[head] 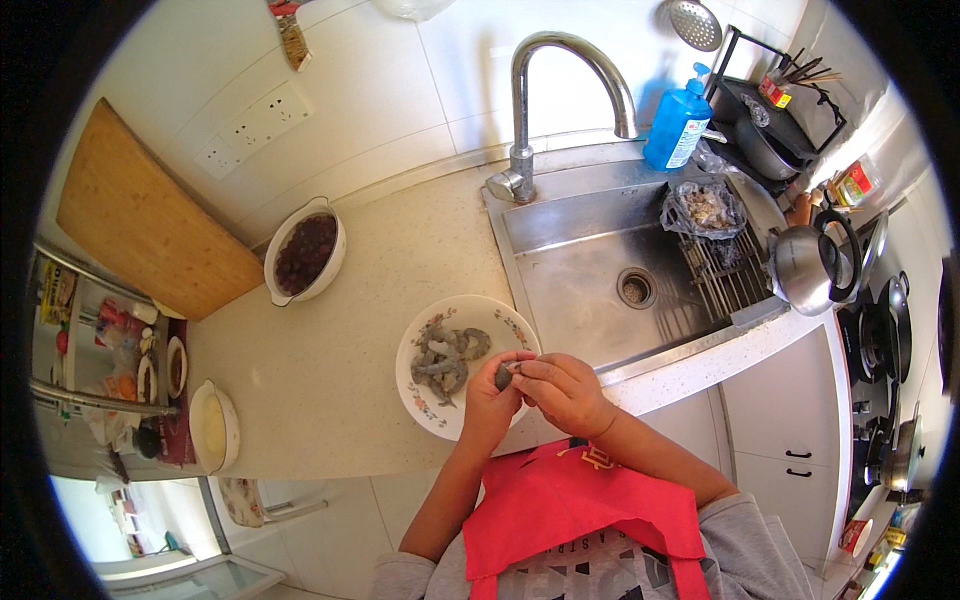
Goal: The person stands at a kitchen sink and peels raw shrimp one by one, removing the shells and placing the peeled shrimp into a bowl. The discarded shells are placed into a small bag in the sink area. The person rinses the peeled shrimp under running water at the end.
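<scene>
Both hands meet over the right rim of a white floral plate (pixel 424 409) on the counter. My left hand (pixel 491 397) holds a grey raw shrimp (pixel 505 375) between thumb and fingers. From the right, my right hand (pixel 562 390) pinches the same shrimp with its fingertips; the fingers hide part of it. Several grey raw shrimp (pixel 442 360) lie heaped on the left and middle of the plate.
A stainless steel sink (pixel 577 277) lies right of the plate, under a curved faucet (pixel 574 41). Its right side holds a drying rack (pixel 724 277) and a plastic bag of scraps (pixel 705 208). At left stand a bowl of dark fruit (pixel 306 253) and a wooden cutting board (pixel 150 217).
</scene>
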The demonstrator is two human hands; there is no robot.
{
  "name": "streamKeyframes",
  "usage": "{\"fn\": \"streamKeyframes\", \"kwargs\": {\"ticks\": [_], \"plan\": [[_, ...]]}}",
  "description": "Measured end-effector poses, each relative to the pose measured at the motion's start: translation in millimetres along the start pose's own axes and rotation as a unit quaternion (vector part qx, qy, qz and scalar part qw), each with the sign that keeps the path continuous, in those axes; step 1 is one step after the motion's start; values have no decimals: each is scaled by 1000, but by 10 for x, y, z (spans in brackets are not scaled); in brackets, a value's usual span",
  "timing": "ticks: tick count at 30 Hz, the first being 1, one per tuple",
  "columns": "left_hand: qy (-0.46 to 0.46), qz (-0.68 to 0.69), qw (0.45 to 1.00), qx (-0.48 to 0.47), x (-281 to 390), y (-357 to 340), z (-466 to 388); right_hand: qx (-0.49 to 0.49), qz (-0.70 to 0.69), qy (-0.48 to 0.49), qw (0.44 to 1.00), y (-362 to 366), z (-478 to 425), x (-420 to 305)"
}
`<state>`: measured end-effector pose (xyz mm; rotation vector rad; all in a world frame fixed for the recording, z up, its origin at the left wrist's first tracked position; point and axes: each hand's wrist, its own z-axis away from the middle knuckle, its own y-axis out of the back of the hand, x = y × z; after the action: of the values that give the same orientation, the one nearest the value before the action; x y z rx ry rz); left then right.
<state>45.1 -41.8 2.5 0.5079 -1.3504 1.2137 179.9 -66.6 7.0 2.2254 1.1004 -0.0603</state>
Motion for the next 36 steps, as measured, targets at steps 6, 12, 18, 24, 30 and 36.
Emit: {"fn": "streamKeyframes", "kwargs": {"ticks": [6,12,18,24,30,36], "plan": [[14,-7,1000,10,-120,5,-9,-37,35,8,999,5,36,23],[35,-42,999,-2,-94,7,-8,-83,-62,-124,987,-11,21,57],[31,-100,994,-10,-15,3,-13,-33,-192,-311,930,-38,66,17],[26,-129,991,-19,4,25,-8,-31,-289,-413,863,6,-3,-30],[23,-170,985,-16,50,4,1,-10,-392,-478,786,-5,8,-15],[1,-225,974,2,38,-16,4,8,-285,-424,860,-84,37,-39]]}}
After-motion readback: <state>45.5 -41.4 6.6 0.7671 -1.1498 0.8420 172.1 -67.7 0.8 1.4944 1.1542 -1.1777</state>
